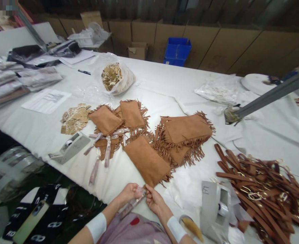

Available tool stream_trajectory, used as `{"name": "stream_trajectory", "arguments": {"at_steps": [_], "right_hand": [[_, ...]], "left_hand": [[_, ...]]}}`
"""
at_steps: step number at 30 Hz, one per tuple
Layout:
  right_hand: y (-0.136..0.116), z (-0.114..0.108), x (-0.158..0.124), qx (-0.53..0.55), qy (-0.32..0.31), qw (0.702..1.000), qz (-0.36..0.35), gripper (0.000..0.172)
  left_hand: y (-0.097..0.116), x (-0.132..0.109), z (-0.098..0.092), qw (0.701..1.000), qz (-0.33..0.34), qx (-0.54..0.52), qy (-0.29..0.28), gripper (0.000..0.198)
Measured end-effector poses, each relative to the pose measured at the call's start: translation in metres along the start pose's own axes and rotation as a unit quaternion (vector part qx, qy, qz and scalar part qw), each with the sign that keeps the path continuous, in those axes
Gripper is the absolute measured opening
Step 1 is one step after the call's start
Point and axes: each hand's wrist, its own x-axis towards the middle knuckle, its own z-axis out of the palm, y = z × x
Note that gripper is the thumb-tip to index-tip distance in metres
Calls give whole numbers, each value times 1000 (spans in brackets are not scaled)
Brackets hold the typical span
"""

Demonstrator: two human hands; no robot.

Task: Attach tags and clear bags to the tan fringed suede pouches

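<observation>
My left hand (129,193) and my right hand (153,199) meet at the near table edge, both pinched on a small clear plastic strip (135,202) that hangs down between them. Both wrists wear white bands. Just beyond my fingers lies a tan suede fringed pouch (146,161), its near corner almost touching my right hand. More fringed pouches (185,134) lie stacked to the right and others (119,118) behind on the left, with several pinkish clear strips (106,149) across them.
A grey tape dispenser (72,146) sits left, another (217,206) right. A heap of brown straps with gold buckles (263,189) fills the right. Tan tags (74,118), a bag of tags (115,78), packaged goods (9,84), papers and a blue bin (177,51) lie beyond.
</observation>
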Motion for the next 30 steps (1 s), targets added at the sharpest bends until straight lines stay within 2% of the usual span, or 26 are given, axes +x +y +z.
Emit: {"name": "stream_trajectory", "arguments": {"at_steps": [6, 14, 18, 26, 30], "right_hand": [[2, 1, 0, 5, 23, 1000, 8, 17], [-13, -6, -9, -26, 22, 999, 41, 13], [-15, -9, -11, -8, 28, 999, 40, 14], [-7, -3, -8, -3, 50, 998, 31, 15], [-1, 3, -3, -4, 52, 998, 25, 24]], "left_hand": [[1, -4, 6, 999, -43, 22, -21, 61], [1, 19, 9, 998, -43, 38, 14, 52], [-4, 22, 7, 999, -25, 34, 24, 45], [-16, 30, 12, 991, -7, 82, 103, 61], [-14, 30, 12, 985, 12, 118, 127, 63]]}}
